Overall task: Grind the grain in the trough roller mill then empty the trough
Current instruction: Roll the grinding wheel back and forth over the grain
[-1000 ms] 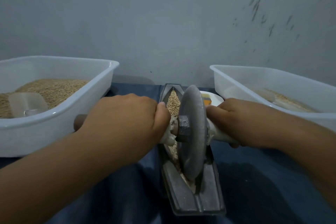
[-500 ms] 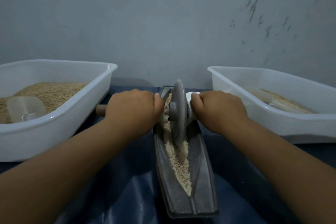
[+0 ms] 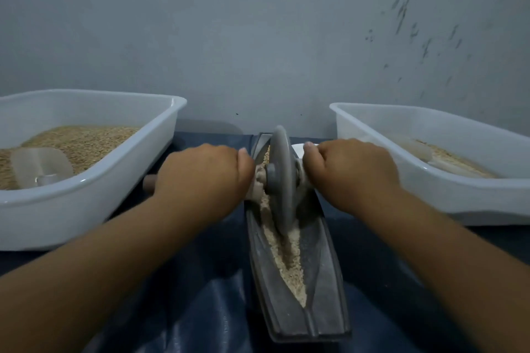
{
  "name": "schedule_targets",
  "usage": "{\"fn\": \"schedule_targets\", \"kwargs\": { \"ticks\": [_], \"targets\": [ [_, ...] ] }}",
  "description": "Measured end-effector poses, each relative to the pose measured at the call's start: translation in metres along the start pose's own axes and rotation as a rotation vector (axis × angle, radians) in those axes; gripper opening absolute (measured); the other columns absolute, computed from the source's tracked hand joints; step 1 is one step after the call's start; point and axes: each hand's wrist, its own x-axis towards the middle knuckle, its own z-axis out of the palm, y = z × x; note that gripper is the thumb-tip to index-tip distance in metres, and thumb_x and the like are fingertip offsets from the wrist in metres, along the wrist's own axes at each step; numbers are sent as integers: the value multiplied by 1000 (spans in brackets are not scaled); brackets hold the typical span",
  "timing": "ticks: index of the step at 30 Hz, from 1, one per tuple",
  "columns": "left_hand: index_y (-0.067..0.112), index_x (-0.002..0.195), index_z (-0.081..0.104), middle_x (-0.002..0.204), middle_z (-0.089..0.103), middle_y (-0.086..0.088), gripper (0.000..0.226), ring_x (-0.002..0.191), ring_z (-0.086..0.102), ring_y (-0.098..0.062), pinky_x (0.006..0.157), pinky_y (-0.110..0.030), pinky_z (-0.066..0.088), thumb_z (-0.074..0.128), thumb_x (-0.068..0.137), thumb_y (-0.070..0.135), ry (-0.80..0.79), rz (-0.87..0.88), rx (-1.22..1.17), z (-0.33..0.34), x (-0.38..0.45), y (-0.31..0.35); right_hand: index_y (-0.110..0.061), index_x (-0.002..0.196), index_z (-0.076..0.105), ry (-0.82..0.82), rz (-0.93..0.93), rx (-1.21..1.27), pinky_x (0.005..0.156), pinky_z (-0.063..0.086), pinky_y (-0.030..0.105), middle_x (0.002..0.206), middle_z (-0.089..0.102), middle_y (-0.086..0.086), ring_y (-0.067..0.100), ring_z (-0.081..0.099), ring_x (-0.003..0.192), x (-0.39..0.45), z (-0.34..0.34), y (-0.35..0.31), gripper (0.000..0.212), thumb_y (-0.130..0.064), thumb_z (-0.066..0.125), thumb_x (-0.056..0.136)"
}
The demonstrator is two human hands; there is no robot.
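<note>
Left hand [image 3: 206,175] and right hand [image 3: 350,172] clench axle handle either side of grinding wheel [image 3: 282,183], standing toward far end of metal trough [image 3: 324,275]. Crushed grain [image 3: 289,255] fills groove. Grinding under way; emptying trough not yet begun.

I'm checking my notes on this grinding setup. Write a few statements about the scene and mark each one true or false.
1. Both hands, left hand and right hand, grip the axle handles of the grey metal grinding wheel. True.
2. The dark boat-shaped metal trough is empty. False: crushed tan grain lies along its groove.
3. The white plastic tub on the left holds grain and a translucent plastic scoop. True.
4. The wheel lies flat beside the trough. False: it stands upright in the groove.
</note>
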Motion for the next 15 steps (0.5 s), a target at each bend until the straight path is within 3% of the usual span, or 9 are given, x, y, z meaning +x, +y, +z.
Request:
{"fn": "schedule_targets", "kwargs": {
  "ticks": [1,3,5,8,9,12,15],
  "targets": [
    [11,116,24,89,47,-6,26,72,44,-25,57,-35,38,35,95,22,-17,-12,42,5,8,0,-21,58,41,71,-14,-19,57,31,33,61,44,-3,26,49,62,2,8,-1,48,-42,24,98],
    [10,121,33,99,56,-8,29,76,53,-27,56,-34,36,41,95,19,20,-52,30,8,19,0,-23,63,48,136,-21,-10,61,37,34,63,47,-2,27,55,66,4,20,3,48,-41,22,98],
    [10,111,46,92,59,-7,19,71,56,-28,55,-33,40,43,94,18,18,-101,34,-1,21,2,-23,62,48,93,-6,21,61,38,33,60,47,-5,24,53,64,5,21,9,49,-41,22,99],
    [13,94,40,76,42,-4,10,68,48,-26,58,-34,41,44,91,21,-48,-87,-142,-6,15,7,-24,59,40,-50,-14,15,57,29,31,60,41,-4,19,44,62,4,13,11,46,-38,24,99],
    [14,84,37,70,37,0,17,68,49,-25,59,-34,40,40,93,28,-28,-133,-191,-9,10,7,-20,63,42,-118,-12,24,55,28,31,63,43,-3,19,44,63,2,8,13,44,-37,25,99],
    [20,62,38,56,39,3,46,53,45,-14,54,-28,35,14,89,47,31,-249,-319,-30,-16,10,-17,75,48,-352,5,72,61,42,33,69,52,-2,18,50,65,-12,-18,19,48,-48,22,100],
    [24,56,39,48,40,3,48,42,38,-7,44,-23,25,9,86,48,81,-188,-398,-52,-34,13,-21,72,51,-510,33,119,61,45,29,68,54,-3,11,50,58,-25,-38,16,54,-57,21,99]
  ]
}}
